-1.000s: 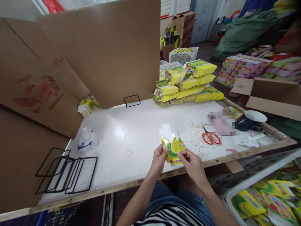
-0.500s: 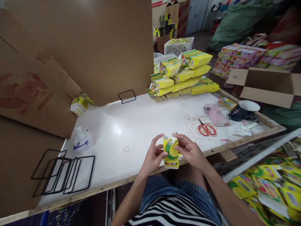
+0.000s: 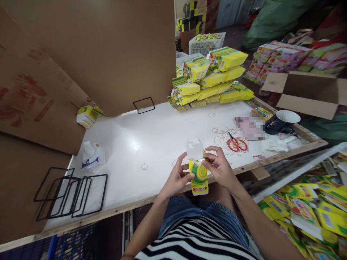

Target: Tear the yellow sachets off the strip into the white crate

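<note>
A small yellow and green carton [image 3: 200, 174] is held upright just over the table's front edge. Its white top flap [image 3: 194, 148] stands raised at the back. My left hand [image 3: 177, 176] grips the carton's left side, with the thumb on its front. At the upper right, my right hand [image 3: 218, 167] is closed on the carton near its opening, thumb against the front panel. The inside of the carton cannot be made out.
Bundled flat yellow cartons [image 3: 214, 83] are stacked at the table's back. Red-handled scissors [image 3: 237, 144] lie among rubber bands, near a dark mug [image 3: 283, 122]. Black wire frames [image 3: 89, 195] and a tissue pack [image 3: 92, 156] sit left. Loose cartons [image 3: 306, 213] fill a bin at right.
The carton's white top flap now stands up and shows fully above the opening. My right hand has shifted slightly on the carton's upper right edge. The camera view has tilted slightly.
</note>
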